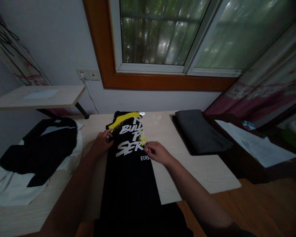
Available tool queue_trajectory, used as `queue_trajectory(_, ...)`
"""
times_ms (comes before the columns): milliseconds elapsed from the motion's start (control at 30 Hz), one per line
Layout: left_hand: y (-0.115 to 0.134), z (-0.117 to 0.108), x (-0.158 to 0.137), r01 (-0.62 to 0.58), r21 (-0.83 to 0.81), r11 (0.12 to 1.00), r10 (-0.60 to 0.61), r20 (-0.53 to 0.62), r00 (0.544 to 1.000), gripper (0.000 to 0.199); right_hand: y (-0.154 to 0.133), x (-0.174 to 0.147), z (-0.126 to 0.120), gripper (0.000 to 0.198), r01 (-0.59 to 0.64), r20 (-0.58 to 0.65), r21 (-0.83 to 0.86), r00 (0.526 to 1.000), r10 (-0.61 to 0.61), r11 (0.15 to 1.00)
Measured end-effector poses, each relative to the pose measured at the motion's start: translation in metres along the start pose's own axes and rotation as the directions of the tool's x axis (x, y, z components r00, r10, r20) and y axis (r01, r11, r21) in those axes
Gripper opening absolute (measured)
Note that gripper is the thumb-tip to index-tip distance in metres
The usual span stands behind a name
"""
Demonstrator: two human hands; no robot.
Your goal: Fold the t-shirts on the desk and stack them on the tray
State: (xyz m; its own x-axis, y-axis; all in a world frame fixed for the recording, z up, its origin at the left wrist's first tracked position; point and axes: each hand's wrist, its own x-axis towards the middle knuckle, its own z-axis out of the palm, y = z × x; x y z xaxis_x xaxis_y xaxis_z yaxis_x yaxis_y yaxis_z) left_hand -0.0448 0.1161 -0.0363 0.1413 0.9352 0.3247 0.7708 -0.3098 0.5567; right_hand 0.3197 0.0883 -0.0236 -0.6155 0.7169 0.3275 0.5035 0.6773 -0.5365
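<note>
A black T-shirt (130, 177), folded lengthwise into a long strip, lies on the pale wooden table with its far end near the wall. White lettering and a yellow band cover its upper part, and the print is cut off at the right fold. My left hand (101, 143) is at the shirt's left edge, its fingers bent over the cloth. Across from it, my right hand (158, 152) pinches the right edge beside the lettering. Toward me the black cloth reaches the bottom of the view, where I cannot tell the shirt from other dark fabric.
Black and white clothes (51, 148) lie heaped at the left, beneath a raised wooden shelf (71, 95). On the right are a folded dark grey cloth (199, 131) and a white sheet (256, 144). A cable (90, 93) runs down from the wall socket (87, 74) behind the table.
</note>
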Motion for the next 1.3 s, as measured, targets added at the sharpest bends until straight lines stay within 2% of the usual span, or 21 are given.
queue_trajectory(433,0.004,-0.002,-0.001,0.02,0.05,0.999,-0.019,-0.026,0.999,0.047,0.0,0.0,0.0,0.014,-0.012,0.009,0.009,1.0,0.012,1.0)
queue_trajectory(767,0.004,-0.01,-0.003,0.15,-0.07,0.986,-0.153,-0.04,0.987,0.046,0.0,-0.001,0.0,0.015,-0.017,0.015,0.002,1.0,0.017,1.0)
queue_trajectory(1000,0.007,-0.008,-0.003,0.159,-0.037,0.987,-0.16,-0.042,0.986,0.029,0.001,-0.001,0.0,0.016,0.005,0.004,0.017,1.0,-0.005,1.0)
queue_trajectory(1300,0.01,-0.004,-0.003,0.145,0.015,0.989,-0.144,-0.023,0.989,0.039,-0.001,0.0,-0.002,0.015,-0.007,0.007,0.019,1.0,0.007,1.0)
